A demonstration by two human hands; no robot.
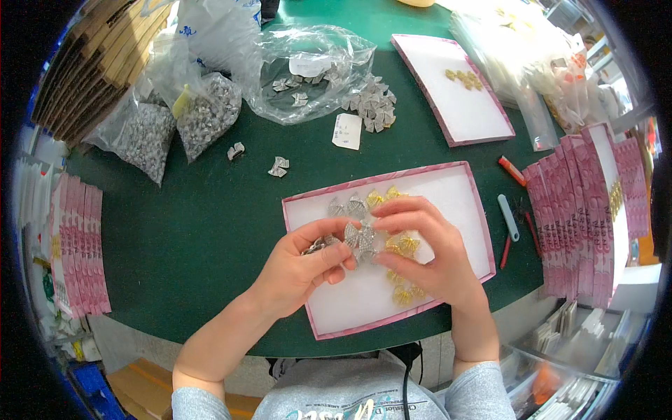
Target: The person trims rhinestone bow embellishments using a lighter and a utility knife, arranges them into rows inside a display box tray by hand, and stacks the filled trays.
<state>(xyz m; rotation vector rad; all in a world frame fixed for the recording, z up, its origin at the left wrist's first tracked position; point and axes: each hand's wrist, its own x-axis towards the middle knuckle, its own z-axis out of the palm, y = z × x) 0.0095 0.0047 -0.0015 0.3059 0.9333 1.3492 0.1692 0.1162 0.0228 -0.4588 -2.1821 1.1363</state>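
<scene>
My left hand (297, 262) is closed over the tray, with a silver bow-shaped ornament (362, 240) at its thumb and fingertips. More silver pieces (318, 245) show in the curl of its fingers. At the bow's other side is my right hand (434, 255), thumb and fingers apart; whether a fingertip touches the bow I cannot tell. Beneath both hands lies a shallow white tray with a pink rim (329, 301). Inside it are silver bows (348, 205) along the back and gold bows (404, 245) partly hidden by my right hand.
Loose silver bows (374, 105) lie beside an opened clear bag (315, 52) and a white label (346, 131). Filled bags (210, 112) stand at back left. Another tray (469, 115) holds gold pieces. Stacked pink boxes (574, 210), a light-blue tool (508, 217) and a red marker (512, 170) are right.
</scene>
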